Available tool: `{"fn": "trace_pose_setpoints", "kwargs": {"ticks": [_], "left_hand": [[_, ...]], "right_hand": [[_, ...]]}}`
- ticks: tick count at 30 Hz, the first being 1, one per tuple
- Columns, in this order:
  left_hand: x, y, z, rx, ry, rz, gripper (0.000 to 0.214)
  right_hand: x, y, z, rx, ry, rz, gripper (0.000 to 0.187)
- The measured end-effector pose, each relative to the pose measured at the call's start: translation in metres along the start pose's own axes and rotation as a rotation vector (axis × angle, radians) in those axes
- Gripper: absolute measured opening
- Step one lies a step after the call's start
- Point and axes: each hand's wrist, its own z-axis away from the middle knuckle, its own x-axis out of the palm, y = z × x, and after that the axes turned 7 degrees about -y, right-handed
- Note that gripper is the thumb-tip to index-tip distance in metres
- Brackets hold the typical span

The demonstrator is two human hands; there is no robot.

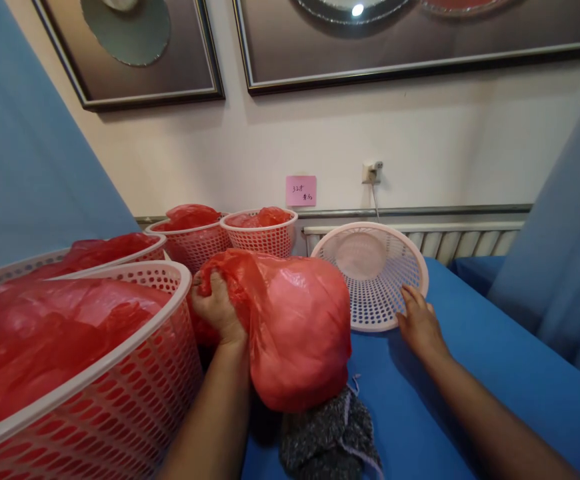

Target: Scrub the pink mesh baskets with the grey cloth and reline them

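My left hand (219,308) is closed round the gathered top of a full red plastic bag (303,327), which lies on its side. The bag's contents are hidden by the plastic. At the right, a pale pink plastic basket (383,307) is tipped with its mouth toward me. My right hand (420,323) grips the near right rim of this basket, fingers over the edge. Under the bag's lower end lies a dark grey knitted cloth item (327,433) with a pale cord.
Several pink baskets holding red bags crowd the left, including a large near basket (170,313) and a far one (290,233). A blue-covered table (450,413) extends right. Behind are a radiator (470,243), a plugged-in socket (371,172), a pink note (301,191) and blue curtains (560,220).
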Motion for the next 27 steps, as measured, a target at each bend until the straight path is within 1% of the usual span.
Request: {"fn": "trace_pose_setpoints", "kwargs": {"ticks": [1, 2, 4, 5, 6, 7, 8, 10, 11, 12, 13, 14, 16, 18, 19, 21, 22, 23, 24, 25, 26, 27], "left_hand": [[0.003, 0.006, 0.001, 0.003, 0.08, 0.002, 0.009], [0.006, 0.012, 0.003, 0.016, 0.128, 0.002, 0.01], [0.013, 0.021, 0.013, 0.071, 0.144, -0.006, 0.02], [0.017, 0.023, 0.021, 0.102, 0.113, -0.024, 0.027], [0.021, 0.023, 0.03, 0.13, 0.04, -0.051, 0.033], [0.025, 0.021, 0.04, 0.149, -0.08, -0.09, 0.036], [0.029, 0.017, 0.051, 0.161, -0.248, -0.137, 0.036], [0.037, 0.003, 0.071, 0.161, -0.623, -0.244, 0.036], [0.04, -0.006, 0.079, 0.153, -0.77, -0.298, 0.038], [0.043, -0.014, 0.086, 0.142, -0.878, -0.346, 0.042], [0.045, -0.022, 0.09, 0.13, -0.944, -0.386, 0.047], [0.045, -0.028, 0.093, 0.12, -0.975, -0.415, 0.051], [0.044, -0.035, 0.096, 0.105, -0.969, -0.447, 0.055], [0.04, -0.032, 0.095, 0.143, -0.895, -0.443, 0.05], [0.038, -0.028, 0.095, 0.198, -0.836, -0.428, 0.046], [0.032, -0.017, 0.092, 0.354, -0.684, -0.389, 0.039], [0.03, -0.012, 0.089, 0.422, -0.608, -0.379, 0.037], [0.028, -0.008, 0.086, 0.462, -0.554, -0.385, 0.038], [0.026, -0.007, 0.083, 0.456, -0.534, -0.407, 0.043], [0.025, -0.007, 0.081, 0.404, -0.546, -0.442, 0.051], [0.024, -0.008, 0.079, 0.319, -0.596, -0.481, 0.064], [0.023, -0.011, 0.079, 0.216, -0.679, -0.517, 0.08]], "right_hand": [[-0.006, 0.0, -0.002, -0.004, 0.016, 0.017, 0.059], [-0.013, 0.0, -0.004, -0.005, 0.034, 0.038, 0.059], [-0.026, 0.0, -0.007, 0.004, 0.074, 0.087, 0.057], [-0.032, -0.001, -0.008, 0.009, 0.091, 0.114, 0.056], [-0.037, -0.002, -0.008, 0.01, 0.104, 0.141, 0.055], [-0.041, -0.003, -0.008, 0.006, 0.11, 0.165, 0.053], [-0.044, -0.005, -0.008, -0.003, 0.113, 0.186, 0.051], [-0.046, -0.01, -0.006, -0.033, 0.111, 0.21, 0.046], [-0.046, -0.014, -0.004, -0.055, 0.107, 0.21, 0.044], [-0.044, -0.017, -0.002, -0.08, 0.101, 0.201, 0.042], [-0.042, -0.021, 0.0, -0.108, 0.092, 0.183, 0.039], [-0.039, -0.025, 0.001, -0.137, 0.076, 0.159, 0.037], [-0.034, -0.032, 0.005, -0.19, 0.027, 0.11, 0.034], [-0.029, -0.039, 0.008, -0.217, -0.022, 0.077, 0.034], [-0.027, -0.041, 0.009, -0.22, -0.04, 0.065, 0.034], [-0.025, -0.045, 0.011, -0.22, -0.065, 0.045, 0.033], [-0.025, -0.047, 0.012, -0.22, -0.078, 0.04, 0.033], [-0.025, -0.048, 0.013, -0.218, -0.09, 0.04, 0.032], [-0.026, -0.049, 0.013, -0.214, -0.103, 0.044, 0.032], [-0.026, -0.05, 0.013, -0.208, -0.115, 0.052, 0.031], [-0.027, -0.052, 0.014, -0.203, -0.126, 0.059, 0.031], [-0.028, -0.053, 0.014, -0.2, -0.138, 0.065, 0.031]]}}
